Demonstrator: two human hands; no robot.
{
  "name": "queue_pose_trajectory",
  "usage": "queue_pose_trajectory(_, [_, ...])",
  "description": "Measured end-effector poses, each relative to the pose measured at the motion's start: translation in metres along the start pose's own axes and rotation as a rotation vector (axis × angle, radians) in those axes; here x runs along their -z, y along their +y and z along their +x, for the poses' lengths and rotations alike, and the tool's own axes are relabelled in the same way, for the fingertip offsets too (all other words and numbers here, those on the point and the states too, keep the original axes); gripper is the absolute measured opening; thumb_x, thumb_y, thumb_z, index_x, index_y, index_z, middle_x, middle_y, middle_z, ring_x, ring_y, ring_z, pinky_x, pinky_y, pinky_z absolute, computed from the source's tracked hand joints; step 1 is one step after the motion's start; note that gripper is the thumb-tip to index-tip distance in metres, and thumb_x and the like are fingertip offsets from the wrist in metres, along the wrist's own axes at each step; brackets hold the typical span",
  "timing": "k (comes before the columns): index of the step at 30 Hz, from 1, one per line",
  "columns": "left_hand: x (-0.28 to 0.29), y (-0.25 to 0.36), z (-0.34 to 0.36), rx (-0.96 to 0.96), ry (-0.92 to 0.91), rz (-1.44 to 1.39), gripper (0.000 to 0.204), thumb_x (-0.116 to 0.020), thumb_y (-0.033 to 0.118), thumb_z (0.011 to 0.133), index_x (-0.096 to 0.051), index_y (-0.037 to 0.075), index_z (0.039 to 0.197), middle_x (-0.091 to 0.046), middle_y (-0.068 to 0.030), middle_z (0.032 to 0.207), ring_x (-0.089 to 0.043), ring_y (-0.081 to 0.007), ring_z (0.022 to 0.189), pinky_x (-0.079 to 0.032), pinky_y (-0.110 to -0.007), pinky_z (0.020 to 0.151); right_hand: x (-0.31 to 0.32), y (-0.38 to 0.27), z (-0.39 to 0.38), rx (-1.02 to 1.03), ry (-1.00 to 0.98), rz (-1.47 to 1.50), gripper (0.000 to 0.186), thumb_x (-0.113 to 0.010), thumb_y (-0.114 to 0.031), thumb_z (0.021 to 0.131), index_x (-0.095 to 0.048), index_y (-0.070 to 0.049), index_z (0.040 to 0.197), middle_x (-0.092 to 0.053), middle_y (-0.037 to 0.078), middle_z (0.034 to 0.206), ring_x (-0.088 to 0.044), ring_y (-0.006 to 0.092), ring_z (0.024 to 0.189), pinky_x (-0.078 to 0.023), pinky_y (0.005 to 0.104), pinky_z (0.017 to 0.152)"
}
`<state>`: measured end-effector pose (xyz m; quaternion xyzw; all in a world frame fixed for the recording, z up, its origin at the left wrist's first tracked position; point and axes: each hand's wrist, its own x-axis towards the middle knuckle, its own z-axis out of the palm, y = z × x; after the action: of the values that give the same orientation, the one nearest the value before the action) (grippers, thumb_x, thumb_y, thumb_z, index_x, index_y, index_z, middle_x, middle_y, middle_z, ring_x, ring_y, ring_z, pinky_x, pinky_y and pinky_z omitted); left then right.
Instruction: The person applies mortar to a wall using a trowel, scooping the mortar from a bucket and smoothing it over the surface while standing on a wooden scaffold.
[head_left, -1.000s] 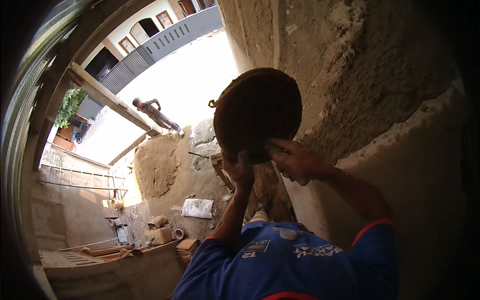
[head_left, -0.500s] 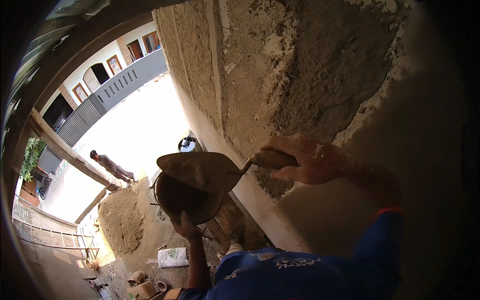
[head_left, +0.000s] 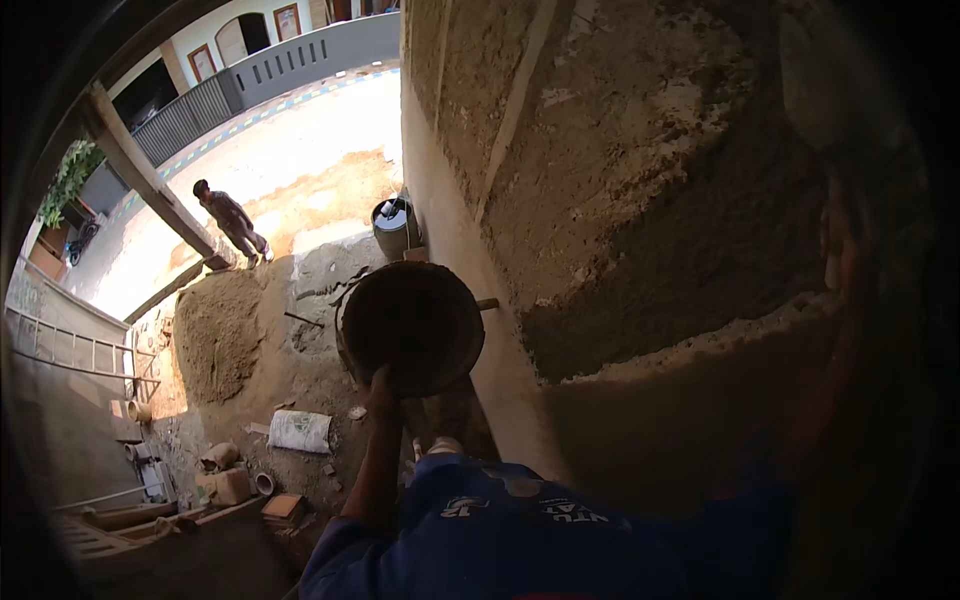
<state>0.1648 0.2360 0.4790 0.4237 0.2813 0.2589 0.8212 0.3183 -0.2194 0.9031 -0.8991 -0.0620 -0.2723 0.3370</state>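
My left hand [head_left: 381, 392] grips the near rim of a dark round bucket [head_left: 412, 325], with its fingers partly hidden in shadow. The bucket's mouth faces up toward me, and its inside is too dark to make out. Far to the right, my right hand [head_left: 846, 238] is raised close to the wall [head_left: 640, 250], closed round the handle of a trowel [head_left: 822, 85]. The trowel's blade points upward and shows only dimly. Rough, damp mortar [head_left: 700, 250] covers a broad patch of the wall, bordered below by a ragged ridge.
A person [head_left: 235, 222] stands beside a post [head_left: 150, 185] at the far left. Below lie a sand heap [head_left: 220, 335], a white sack [head_left: 300, 431] and a ladder [head_left: 85, 345]. A dark drum [head_left: 396, 230] stands by the wall's base beyond the bucket.
My right hand has swung the trowel from over the bucket to the wall on the far right. The bucket stays in my left hand, and the view has shifted.
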Motion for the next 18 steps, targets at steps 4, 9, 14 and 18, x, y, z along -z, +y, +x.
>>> queue_pose_trajectory(4, [-0.041, -0.019, 0.032, 0.163, 0.017, -0.179, 0.033, -0.061, 0.010, 0.085, -0.056, 0.006, 0.118, -0.063, -0.0082, 0.104, -0.065, -0.0228, 0.091, -0.058, -0.038, 0.077, -0.009, 0.004, -0.094, -0.067, -0.502, -0.007, 0.050, -0.055, -0.019, 0.090, -0.047, -0.003, 0.137, -0.053, 0.001, 0.077, -0.047, 0.0075, 0.060, -0.040, 0.0246, 0.055])
queue_pose_trajectory(9, [0.055, -0.071, 0.045, 0.562, 0.600, -0.202, 0.021, -0.062, 0.011, 0.084, -0.059, 0.005, 0.104, -0.063, -0.0079, 0.094, -0.065, -0.0256, 0.087, -0.057, -0.045, 0.076, -0.149, 0.132, -0.239, -0.577, -1.045, -0.179, 0.043, -0.053, -0.016, 0.094, -0.049, -0.003, 0.135, -0.062, 0.008, 0.089, -0.056, 0.0131, 0.064, -0.047, 0.0314, 0.059])
queue_pose_trajectory(14, [0.194, -0.095, -0.007, 0.664, 1.124, -0.046, 0.049, -0.067, 0.015, 0.078, -0.054, 0.000, 0.123, -0.060, -0.0158, 0.123, -0.063, -0.0318, 0.101, -0.055, -0.046, 0.081, -0.163, 0.219, -0.399, -0.841, -1.215, -0.225, 0.041, -0.063, -0.016, 0.086, -0.058, -0.001, 0.124, -0.068, 0.019, 0.101, -0.067, 0.0244, 0.068, -0.054, 0.0349, 0.057])
queue_pose_trajectory(18, [0.277, -0.101, -0.099, 0.765, 1.570, -0.116, 0.025, -0.059, 0.015, 0.085, -0.062, 0.004, 0.107, -0.065, -0.0103, 0.110, -0.063, -0.0240, 0.093, -0.053, -0.042, 0.081, -0.147, 0.227, -0.458, -0.750, -1.385, -0.437, 0.035, -0.059, -0.021, 0.089, -0.062, 0.000, 0.117, -0.069, 0.017, 0.092, -0.068, 0.0242, 0.078, -0.054, 0.0357, 0.065])
